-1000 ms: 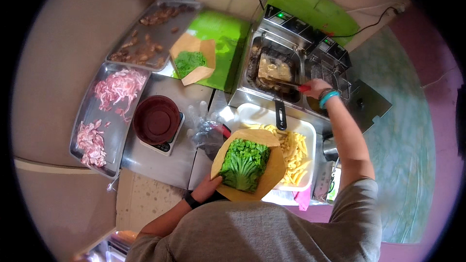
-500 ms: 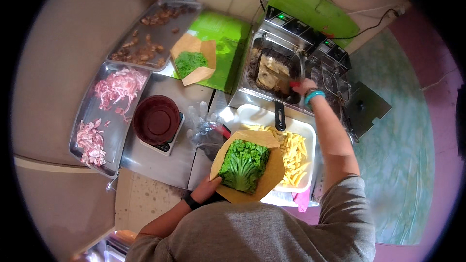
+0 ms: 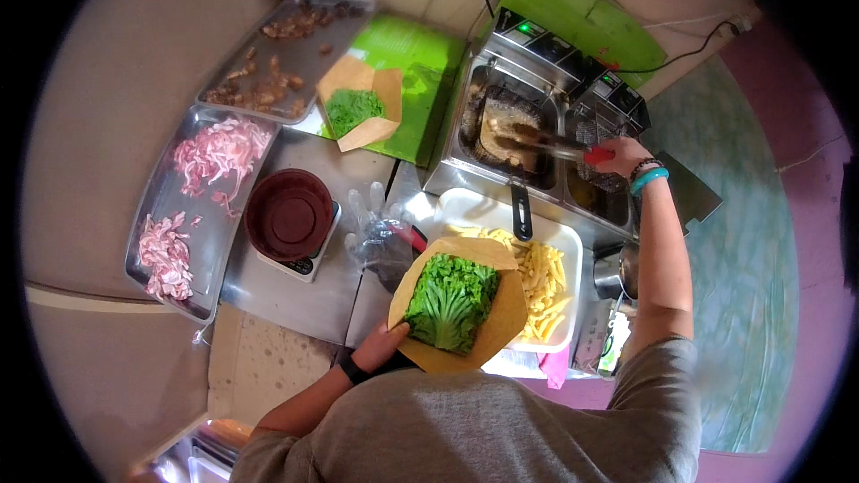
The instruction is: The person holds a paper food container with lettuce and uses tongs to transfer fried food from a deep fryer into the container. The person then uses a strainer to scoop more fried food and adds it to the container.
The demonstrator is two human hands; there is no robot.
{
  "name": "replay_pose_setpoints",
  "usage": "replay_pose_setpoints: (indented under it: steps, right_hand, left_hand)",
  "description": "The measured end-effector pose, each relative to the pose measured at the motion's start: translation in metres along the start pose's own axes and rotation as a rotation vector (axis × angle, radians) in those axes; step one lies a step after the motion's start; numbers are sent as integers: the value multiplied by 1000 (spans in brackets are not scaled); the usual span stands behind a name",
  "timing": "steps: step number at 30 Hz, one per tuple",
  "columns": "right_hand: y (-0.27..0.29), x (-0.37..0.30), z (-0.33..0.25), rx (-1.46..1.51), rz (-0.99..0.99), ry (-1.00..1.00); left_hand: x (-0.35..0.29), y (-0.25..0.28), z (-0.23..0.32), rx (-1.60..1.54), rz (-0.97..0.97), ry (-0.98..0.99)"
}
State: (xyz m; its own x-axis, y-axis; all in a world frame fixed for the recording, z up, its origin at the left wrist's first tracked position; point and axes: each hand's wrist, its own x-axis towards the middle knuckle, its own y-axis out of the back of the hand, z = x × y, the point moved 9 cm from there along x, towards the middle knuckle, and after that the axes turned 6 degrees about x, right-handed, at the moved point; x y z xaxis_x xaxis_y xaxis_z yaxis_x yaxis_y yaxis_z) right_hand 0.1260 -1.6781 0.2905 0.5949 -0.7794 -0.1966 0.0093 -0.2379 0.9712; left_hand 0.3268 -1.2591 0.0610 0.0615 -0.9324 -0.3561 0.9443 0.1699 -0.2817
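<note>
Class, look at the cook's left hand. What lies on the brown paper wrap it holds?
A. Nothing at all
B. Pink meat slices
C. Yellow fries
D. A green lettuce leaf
D: the left hand holds the brown paper wrap from below, and a green lettuce leaf lies on it; the fries sit in the white tray beside it.

I see the brown paper wrap (image 3: 501, 322) held open above the counter's edge, a flat green lettuce leaf (image 3: 450, 301) lying in it. The red-handled metal tongs (image 3: 559, 148) reach level over the left fryer basin.
</note>
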Motion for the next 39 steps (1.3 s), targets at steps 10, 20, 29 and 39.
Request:
replay_pose_setpoints:
  steps: [10,20,29,39]
  right_hand:
    - [-25,6,-19,-189,-2,-220]
    - [-115,65,35,-7,130,-217]
    - [-32,10,16,265,-19,-117]
    - [-76,35,-32,37,1,-92]
  left_hand:
    - [-1,1,2,61,-4,8]
    - [6,-5,2,-15,-6,5]
    - [-5,-5,10,96,-37,109]
    - [1,1,7,48,3,9]
